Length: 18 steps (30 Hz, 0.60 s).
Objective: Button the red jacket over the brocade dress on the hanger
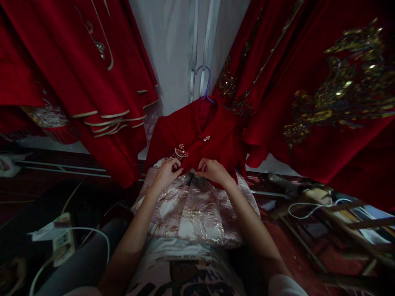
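Note:
A red jacket (191, 123) with a stand collar hangs on a purple hanger (207, 84) in front of me. A jewelled brooch (180, 152) with dangling beads sits on its left part, and a small pearl fastener (206, 139) lies below the collar. My left hand (168, 172) has its fingers curled at the jacket's lower edge, just under the brooch. Opposite it, my right hand (213, 170) pinches the lower front edge of the same jacket. Below both hands spreads a pale pink brocade skirt (197, 209) with gold thread. The fingertips are partly hidden.
Red garments with pale piping (105, 82) hang at the left. At the right hangs red cloth with gold sequin embroidery (342, 86). A power strip (63, 240) with white cables is at lower left. A wooden frame (302, 234) stands at lower right.

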{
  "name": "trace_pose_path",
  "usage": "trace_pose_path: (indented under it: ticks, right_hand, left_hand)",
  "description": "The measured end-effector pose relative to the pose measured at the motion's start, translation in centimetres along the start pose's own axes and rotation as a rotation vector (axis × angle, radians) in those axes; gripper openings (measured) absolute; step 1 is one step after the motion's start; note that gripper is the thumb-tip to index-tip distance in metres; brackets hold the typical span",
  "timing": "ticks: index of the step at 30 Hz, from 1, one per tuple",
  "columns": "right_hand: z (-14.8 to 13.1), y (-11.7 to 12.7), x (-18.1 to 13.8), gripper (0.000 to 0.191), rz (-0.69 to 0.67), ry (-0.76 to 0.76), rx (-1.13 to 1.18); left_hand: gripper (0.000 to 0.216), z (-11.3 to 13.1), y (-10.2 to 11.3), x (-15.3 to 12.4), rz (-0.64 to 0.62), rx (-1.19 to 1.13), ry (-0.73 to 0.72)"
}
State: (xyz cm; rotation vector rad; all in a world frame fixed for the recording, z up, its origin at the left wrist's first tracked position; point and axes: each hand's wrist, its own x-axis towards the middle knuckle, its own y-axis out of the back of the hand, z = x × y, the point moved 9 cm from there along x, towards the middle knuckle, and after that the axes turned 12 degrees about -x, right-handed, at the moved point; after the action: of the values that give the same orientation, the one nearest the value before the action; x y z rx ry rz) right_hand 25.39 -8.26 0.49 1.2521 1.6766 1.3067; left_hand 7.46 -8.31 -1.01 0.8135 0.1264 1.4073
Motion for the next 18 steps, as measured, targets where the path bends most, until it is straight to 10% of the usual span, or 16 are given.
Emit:
trace_pose_path:
  ticks: [4, 11, 18]
  right_hand:
    - [0.0, 0.0, -0.4, 0.022, 0.005, -0.144, -0.1]
    - [0.2, -1.3, 0.1, 0.015, 0.059, -0.172, -0.235]
    - [1.5, -1.4, 1.2, 0.016, 0.0, 0.012, 0.157]
  left_hand:
    - [0.008, 3.2, 0.5, -0.5, 0.059, 0.101, -0.146]
    - [0.015, 1.0, -0.4, -0.5, 0.055, -0.066, -0.046]
    - [0.011, 0.8, 0.8, -0.6, 0.149, 0.01, -0.012]
